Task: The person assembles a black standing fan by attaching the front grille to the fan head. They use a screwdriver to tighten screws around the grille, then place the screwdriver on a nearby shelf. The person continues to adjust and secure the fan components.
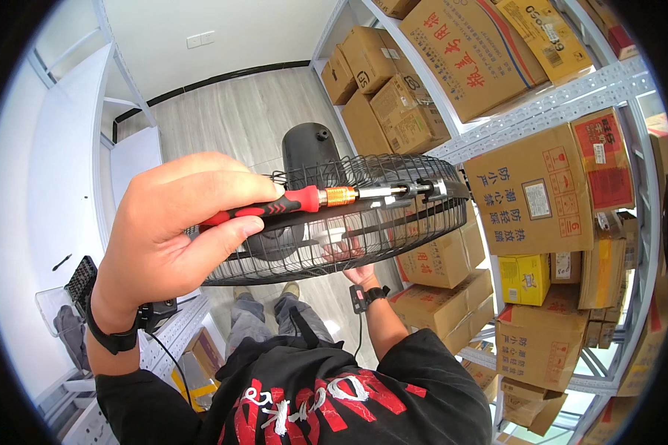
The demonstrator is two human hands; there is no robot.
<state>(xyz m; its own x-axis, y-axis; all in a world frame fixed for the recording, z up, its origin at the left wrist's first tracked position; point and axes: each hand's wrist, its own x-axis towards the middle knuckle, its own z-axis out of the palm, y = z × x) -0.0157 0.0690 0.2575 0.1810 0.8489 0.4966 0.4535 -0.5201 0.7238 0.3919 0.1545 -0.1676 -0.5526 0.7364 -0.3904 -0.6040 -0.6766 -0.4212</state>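
Driver (pixel 298 200) lies along 9-to-3 o'clock, tip by fan's (pixel 323 174) 3 o'clock rim.
Left hand (pixel 184 216), nearer, pinches the handle between thumb and fingers; tip contact unclear. Right hand (pixel 358 273), 4 o'clock from it, sits at the guard's underside; grip cannot be told.

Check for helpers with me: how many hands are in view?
2: the left hand holds the screwdriver; the right hand, lower in view, is partly behind the fan guard.
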